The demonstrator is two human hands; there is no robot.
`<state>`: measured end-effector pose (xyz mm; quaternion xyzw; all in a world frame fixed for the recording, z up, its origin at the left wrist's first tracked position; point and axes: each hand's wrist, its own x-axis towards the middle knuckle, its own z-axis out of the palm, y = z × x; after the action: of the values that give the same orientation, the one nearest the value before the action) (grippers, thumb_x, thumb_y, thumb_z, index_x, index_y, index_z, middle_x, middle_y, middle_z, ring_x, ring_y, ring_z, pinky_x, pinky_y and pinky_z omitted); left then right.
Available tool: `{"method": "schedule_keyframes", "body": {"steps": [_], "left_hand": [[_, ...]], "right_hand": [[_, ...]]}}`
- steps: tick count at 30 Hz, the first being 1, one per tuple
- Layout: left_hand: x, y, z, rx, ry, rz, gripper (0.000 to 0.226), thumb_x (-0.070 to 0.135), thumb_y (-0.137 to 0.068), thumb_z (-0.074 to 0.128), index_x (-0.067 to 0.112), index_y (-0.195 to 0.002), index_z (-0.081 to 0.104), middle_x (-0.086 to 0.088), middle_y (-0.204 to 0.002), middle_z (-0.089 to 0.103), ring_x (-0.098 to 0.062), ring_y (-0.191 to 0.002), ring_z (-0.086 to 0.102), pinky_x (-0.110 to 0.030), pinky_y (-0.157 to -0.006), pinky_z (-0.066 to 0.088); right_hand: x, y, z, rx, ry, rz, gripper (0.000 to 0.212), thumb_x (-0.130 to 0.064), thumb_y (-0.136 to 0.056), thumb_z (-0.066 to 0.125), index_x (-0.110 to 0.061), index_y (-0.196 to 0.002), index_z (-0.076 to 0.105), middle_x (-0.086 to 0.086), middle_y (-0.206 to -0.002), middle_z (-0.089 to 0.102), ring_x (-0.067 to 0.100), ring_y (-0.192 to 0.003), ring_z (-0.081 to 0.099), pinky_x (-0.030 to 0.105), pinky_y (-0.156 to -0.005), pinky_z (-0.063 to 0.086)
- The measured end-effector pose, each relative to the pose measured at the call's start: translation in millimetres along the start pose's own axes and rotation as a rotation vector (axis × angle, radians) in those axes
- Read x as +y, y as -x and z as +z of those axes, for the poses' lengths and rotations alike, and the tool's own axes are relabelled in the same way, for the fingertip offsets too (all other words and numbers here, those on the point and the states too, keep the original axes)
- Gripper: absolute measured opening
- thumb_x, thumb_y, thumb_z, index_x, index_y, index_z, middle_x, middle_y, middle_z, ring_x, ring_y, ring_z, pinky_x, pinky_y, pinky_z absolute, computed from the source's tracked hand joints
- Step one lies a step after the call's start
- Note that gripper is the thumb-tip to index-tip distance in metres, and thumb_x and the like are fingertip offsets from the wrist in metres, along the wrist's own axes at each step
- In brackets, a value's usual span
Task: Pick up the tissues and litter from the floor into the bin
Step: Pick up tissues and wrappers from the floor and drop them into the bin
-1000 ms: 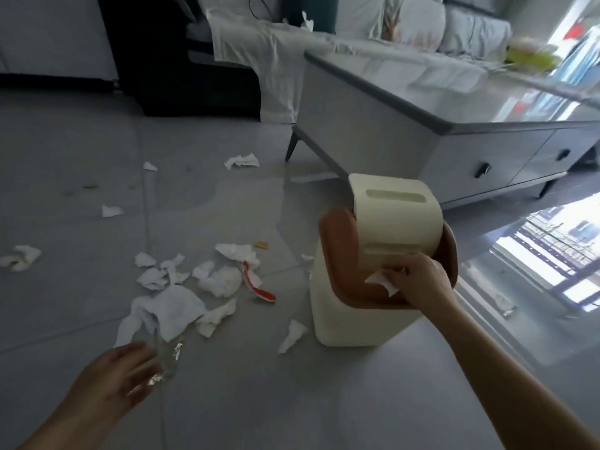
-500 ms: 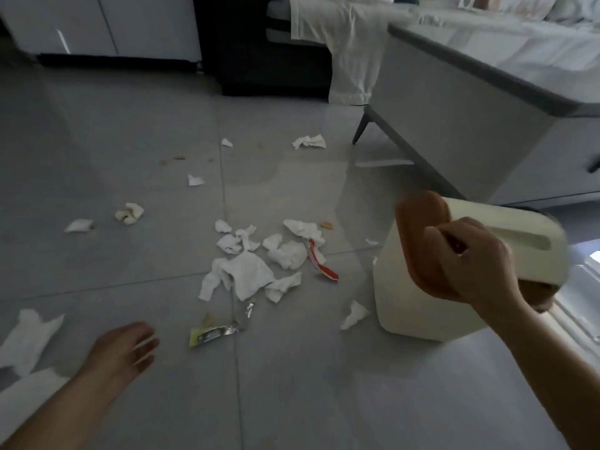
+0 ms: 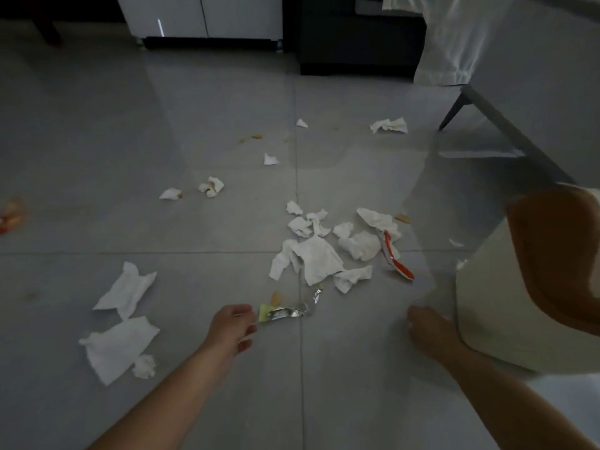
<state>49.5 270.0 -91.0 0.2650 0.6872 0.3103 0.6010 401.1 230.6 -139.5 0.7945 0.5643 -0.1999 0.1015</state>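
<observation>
Torn white tissues (image 3: 318, 258) lie heaped in the middle of the grey floor. Two bigger sheets (image 3: 126, 287) lie to the left and small scraps (image 3: 211, 186) further back. A green and silver wrapper (image 3: 282, 311) lies just in front of my left hand (image 3: 232, 326), whose relaxed fingertips reach its green end. A red-orange wrapper (image 3: 397, 261) lies by the heap. The cream bin (image 3: 487, 303) with a brown swing lid (image 3: 552, 254) stands at the right. My right hand (image 3: 428, 329) is down at the bin's lower left corner with its fingers hidden; a sliver of white shows at its edge.
A low grey table on a slanted leg (image 3: 454, 108) stands at the back right with a white cloth (image 3: 448, 43) hanging off it. Black furniture (image 3: 357, 34) and a white cabinet (image 3: 201, 14) line the far wall. Snack crumbs (image 3: 256, 136) dot the floor, and a red scrap (image 3: 9, 216) lies far left.
My right hand has left the bin lid and dropped to the floor beside the bin. My left hand has moved forward to the silver wrapper. The view has swung down and left.
</observation>
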Motion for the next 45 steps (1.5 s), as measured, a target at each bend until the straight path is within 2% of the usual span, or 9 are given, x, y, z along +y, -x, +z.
{"method": "schedule_keyframes", "body": {"steps": [6,11,15,23,27,32,38,42,45], "left_hand": [[-21.2,-31.2,17.1,0.041,-0.289,0.104,0.033,0.003,-0.081,0.059,0.005,-0.113,0.059,-0.011,-0.092,0.060,-0.018,-0.067,0.053,-0.022,-0.047,0.045],[-12.4,-65.9,41.2,0.087,-0.939,0.398,0.059,0.029,-0.077,0.067,0.018,-0.132,0.046,-0.013,-0.130,0.052,-0.027,-0.122,0.047,-0.034,-0.101,0.037],[-16.4,-79.3,54.6,-0.062,-1.240,0.399,0.071,0.040,-0.072,0.067,0.025,-0.135,0.038,-0.009,-0.131,0.040,-0.033,-0.119,0.039,-0.039,-0.101,0.039],[-30.3,-91.5,57.1,-0.035,-1.108,0.478,0.011,0.022,-0.081,0.058,0.024,-0.081,0.048,-0.011,-0.103,0.061,-0.030,-0.098,0.056,-0.034,-0.079,0.039],[-37.7,-86.3,51.2,0.013,-0.935,0.524,0.010,0.023,-0.078,0.064,0.019,-0.081,0.056,-0.006,-0.090,0.060,-0.026,-0.090,0.057,-0.030,-0.072,0.035],[-31.0,-71.3,43.9,0.085,-0.675,0.428,0.019,0.026,-0.071,0.071,0.021,-0.064,0.054,0.010,-0.058,0.053,-0.014,-0.060,0.051,-0.017,-0.050,0.032],[-8.9,-44.4,46.0,0.032,-0.416,0.374,0.019,0.018,-0.072,0.070,0.021,-0.058,0.058,0.000,-0.057,0.059,-0.017,-0.060,0.055,-0.029,-0.060,0.045],[15.5,-11.7,57.5,-0.179,-0.166,0.292,0.006,0.006,-0.072,0.065,0.012,-0.069,0.067,-0.019,-0.079,0.068,-0.021,-0.070,0.064,-0.034,-0.066,0.060],[33.5,8.1,58.8,-0.298,0.053,0.180,0.025,-0.004,-0.081,0.053,0.013,-0.081,0.071,-0.010,-0.080,0.074,-0.017,-0.071,0.070,-0.026,-0.061,0.058]], "right_hand": [[-31.1,-6.6,7.0,0.045,-0.208,-0.180,0.005,-0.012,-0.087,0.053,-0.017,-0.087,0.055,0.012,-0.105,0.059,0.017,-0.085,0.048,0.026,-0.073,0.034],[-99.6,-17.5,-3.1,0.243,-0.506,-0.273,0.010,-0.009,-0.080,0.059,-0.014,-0.086,0.065,0.000,-0.082,0.059,0.010,-0.071,0.049,0.018,-0.065,0.032],[-138.5,-29.8,-8.9,0.218,-0.598,-0.350,0.015,-0.005,-0.077,0.056,-0.012,-0.088,0.064,0.001,-0.085,0.061,0.015,-0.077,0.054,0.022,-0.068,0.039],[-121.2,-56.9,0.5,0.265,-0.598,-0.150,0.037,-0.008,-0.084,0.052,-0.020,-0.119,0.050,0.000,-0.087,0.052,0.017,-0.080,0.053,0.030,-0.071,0.044],[-93.7,-72.4,4.6,0.090,-0.241,-0.107,0.051,-0.014,-0.093,0.045,-0.017,-0.141,0.028,0.011,-0.133,0.050,0.026,-0.118,0.052,0.037,-0.098,0.043],[-90.1,-64.0,5.9,0.094,-0.041,-0.204,0.020,-0.013,-0.092,0.047,-0.012,-0.109,0.056,0.009,-0.114,0.058,0.023,-0.099,0.059,0.031,-0.087,0.047],[-139.3,-3.8,-20.6,0.212,-0.589,-0.465,0.010,-0.014,-0.079,0.069,-0.005,-0.083,0.067,0.010,-0.084,0.066,0.018,-0.073,0.056,0.016,-0.065,0.032],[-166.0,32.2,-42.6,0.139,-0.706,-0.657,0.006,-0.014,-0.074,0.073,-0.011,-0.079,0.070,-0.010,-0.101,0.050,0.001,-0.085,0.052,0.006,-0.074,0.036],[-166.2,44.6,-58.8,0.159,-0.688,-0.726,0.003,-0.011,-0.077,0.069,-0.010,-0.080,0.070,-0.006,-0.109,0.056,0.011,-0.095,0.056,0.019,-0.082,0.045]]}}
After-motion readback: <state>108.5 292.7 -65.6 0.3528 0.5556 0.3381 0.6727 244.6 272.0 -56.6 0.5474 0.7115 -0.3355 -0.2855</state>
